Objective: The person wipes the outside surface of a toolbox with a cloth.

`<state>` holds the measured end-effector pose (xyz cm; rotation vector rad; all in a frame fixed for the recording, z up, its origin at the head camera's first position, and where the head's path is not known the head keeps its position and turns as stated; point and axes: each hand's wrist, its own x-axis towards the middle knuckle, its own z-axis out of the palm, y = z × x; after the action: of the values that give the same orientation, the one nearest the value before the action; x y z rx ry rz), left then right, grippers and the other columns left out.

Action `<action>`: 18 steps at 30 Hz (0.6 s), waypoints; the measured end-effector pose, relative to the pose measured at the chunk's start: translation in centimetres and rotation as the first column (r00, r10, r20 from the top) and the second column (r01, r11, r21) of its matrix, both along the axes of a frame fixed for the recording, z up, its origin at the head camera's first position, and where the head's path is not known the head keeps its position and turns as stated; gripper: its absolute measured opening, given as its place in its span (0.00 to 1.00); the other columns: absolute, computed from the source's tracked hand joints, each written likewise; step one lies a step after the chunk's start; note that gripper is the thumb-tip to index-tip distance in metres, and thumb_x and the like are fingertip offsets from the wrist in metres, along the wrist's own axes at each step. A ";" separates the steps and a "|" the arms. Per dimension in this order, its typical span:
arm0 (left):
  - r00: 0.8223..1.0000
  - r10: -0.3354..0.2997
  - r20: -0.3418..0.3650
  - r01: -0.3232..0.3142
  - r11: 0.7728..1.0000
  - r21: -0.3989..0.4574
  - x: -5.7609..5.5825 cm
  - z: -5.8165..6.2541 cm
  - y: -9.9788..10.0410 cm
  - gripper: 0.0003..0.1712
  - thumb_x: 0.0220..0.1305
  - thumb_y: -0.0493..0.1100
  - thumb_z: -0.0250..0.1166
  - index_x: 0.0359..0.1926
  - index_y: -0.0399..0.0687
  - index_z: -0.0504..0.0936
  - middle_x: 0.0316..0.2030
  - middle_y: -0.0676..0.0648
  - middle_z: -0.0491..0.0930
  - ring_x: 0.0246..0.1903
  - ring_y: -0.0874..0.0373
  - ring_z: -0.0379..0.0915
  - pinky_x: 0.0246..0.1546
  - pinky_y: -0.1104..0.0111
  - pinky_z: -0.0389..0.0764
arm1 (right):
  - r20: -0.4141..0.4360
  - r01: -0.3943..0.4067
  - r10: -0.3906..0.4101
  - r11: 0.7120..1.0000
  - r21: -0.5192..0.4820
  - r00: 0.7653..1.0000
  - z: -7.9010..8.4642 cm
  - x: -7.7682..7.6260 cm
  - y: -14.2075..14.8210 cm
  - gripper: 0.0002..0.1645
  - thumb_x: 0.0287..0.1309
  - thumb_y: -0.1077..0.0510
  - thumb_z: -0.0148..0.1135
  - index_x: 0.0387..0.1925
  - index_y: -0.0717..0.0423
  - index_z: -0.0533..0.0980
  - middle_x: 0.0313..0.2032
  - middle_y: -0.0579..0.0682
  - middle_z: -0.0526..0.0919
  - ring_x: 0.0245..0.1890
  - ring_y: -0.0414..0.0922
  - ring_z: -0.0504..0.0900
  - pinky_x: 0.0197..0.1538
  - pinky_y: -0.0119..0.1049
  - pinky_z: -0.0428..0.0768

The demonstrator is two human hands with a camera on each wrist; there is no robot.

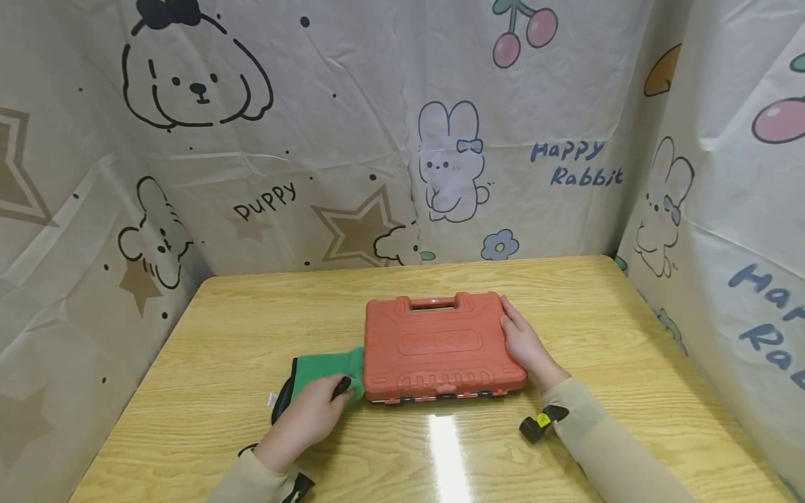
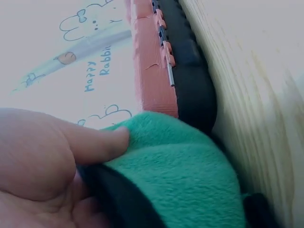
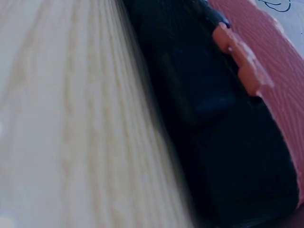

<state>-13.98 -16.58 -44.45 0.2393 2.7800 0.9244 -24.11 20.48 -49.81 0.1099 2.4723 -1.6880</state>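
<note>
A red plastic tool case point(image 1: 443, 342) lies flat on the table, its handle at the far side and latches at the near side. My left hand point(image 1: 314, 412) pinches a green cloth point(image 1: 323, 367) with a black edge, thumb on top, at the case's left side. In the left wrist view the cloth point(image 2: 185, 166) touches the case's corner, where the red lid point(image 2: 154, 85) meets the black base point(image 2: 194, 90). My right hand point(image 1: 527, 346) rests along the right side of the case with its fingers stretched out. The right wrist view shows only the case's base point(image 3: 213, 142) and latch side, not the fingers.
The wood-grain table point(image 1: 251, 314) is enclosed by a printed cloth backdrop point(image 1: 352, 140) at the back and both sides. Black straps are worn on both wrists, the right one with a yellow mark point(image 1: 544, 420). A light reflection lies on the table before the case.
</note>
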 end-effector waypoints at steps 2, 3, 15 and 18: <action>1.000 0.009 -0.027 -0.009 1.000 0.007 -0.2 -0.1 0.0 0.05 0.75 0.38 0.60 0.38 0.45 0.80 0.30 0.48 0.80 0.35 0.57 0.76 0.37 0.60 0.79 | 0.001 -0.004 0.004 1.000 0.001 1.000 0.0 0.0 0.0 0.34 0.84 0.53 0.29 0.84 0.47 0.40 0.83 0.53 0.39 0.83 0.55 0.37 0.82 0.56 0.40; 0.999 0.013 -0.042 -0.013 1.000 0.008 -0.2 -0.2 0.1 0.05 0.75 0.38 0.60 0.38 0.45 0.80 0.30 0.49 0.80 0.35 0.57 0.76 0.37 0.60 0.79 | 0.001 -0.005 0.005 1.000 0.001 1.000 0.0 0.0 0.0 0.34 0.84 0.53 0.29 0.84 0.47 0.40 0.83 0.53 0.39 0.83 0.55 0.37 0.82 0.56 0.40; 0.994 0.082 -0.072 -0.076 0.994 0.083 -2.3 -1.0 0.2 0.07 0.77 0.37 0.55 0.40 0.40 0.78 0.32 0.44 0.79 0.35 0.54 0.76 0.37 0.59 0.79 | -0.010 -0.016 0.016 1.000 0.018 1.000 -0.1 -0.1 0.1 0.34 0.84 0.53 0.29 0.84 0.49 0.39 0.83 0.54 0.39 0.83 0.56 0.37 0.83 0.55 0.40; 0.993 0.092 -0.079 -0.085 0.992 0.093 -3.0 -1.1 0.2 0.08 0.78 0.37 0.55 0.39 0.40 0.77 0.30 0.45 0.78 0.34 0.55 0.75 0.35 0.60 0.79 | -0.007 -0.017 0.018 1.000 0.017 1.000 0.0 -0.1 0.1 0.34 0.84 0.53 0.29 0.84 0.48 0.39 0.83 0.54 0.39 0.83 0.56 0.36 0.82 0.56 0.40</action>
<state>-16.99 -16.41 -45.54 0.1728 2.8491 1.0857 -24.21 20.57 -49.84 0.0837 2.4857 -1.6642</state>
